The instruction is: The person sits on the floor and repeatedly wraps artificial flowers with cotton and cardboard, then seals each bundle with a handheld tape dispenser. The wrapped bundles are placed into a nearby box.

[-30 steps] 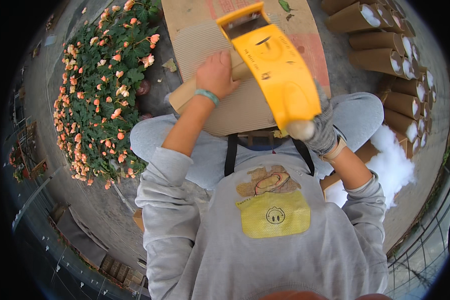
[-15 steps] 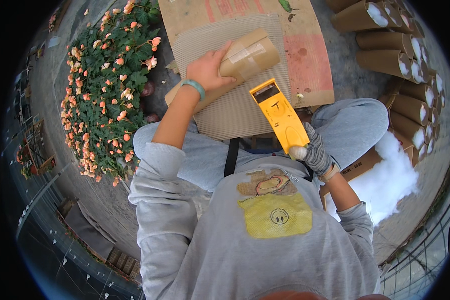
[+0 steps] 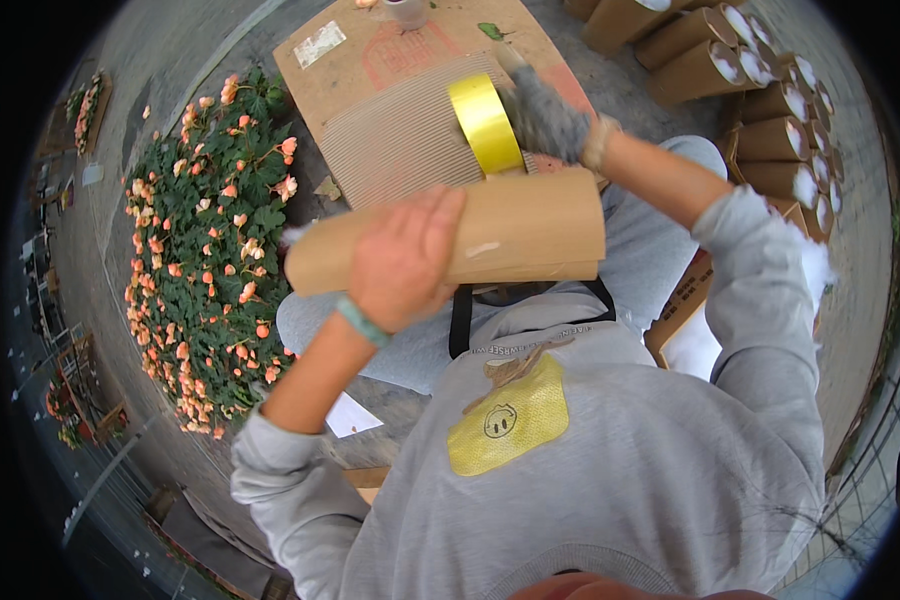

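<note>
A brown kraft-paper tube lies crosswise over my lap, rolled up, with a small shiny strip on its side. My bare left hand, with a green bangle at the wrist, wraps over its left half, thumb hidden. Just beyond the tube, my right hand in a grey glove is closed on a yellow tape dispenser, whose round roll of tape faces left. Motion blurs this hand, and its fingers partly hide the dispenser. Under the dispenser lies a ribbed cardboard sheet.
The ribbed sheet rests on a large cardboard box. A white cup stands at its far edge. Peach-flowered plants fill the left side. At right stand several brown tubes stuffed with white fluff, beside an open carton.
The paper tube has come nearer to me and turned crosswise, my left hand still on it. My right hand has swung up and away with the dispenser, which has turned over.
</note>
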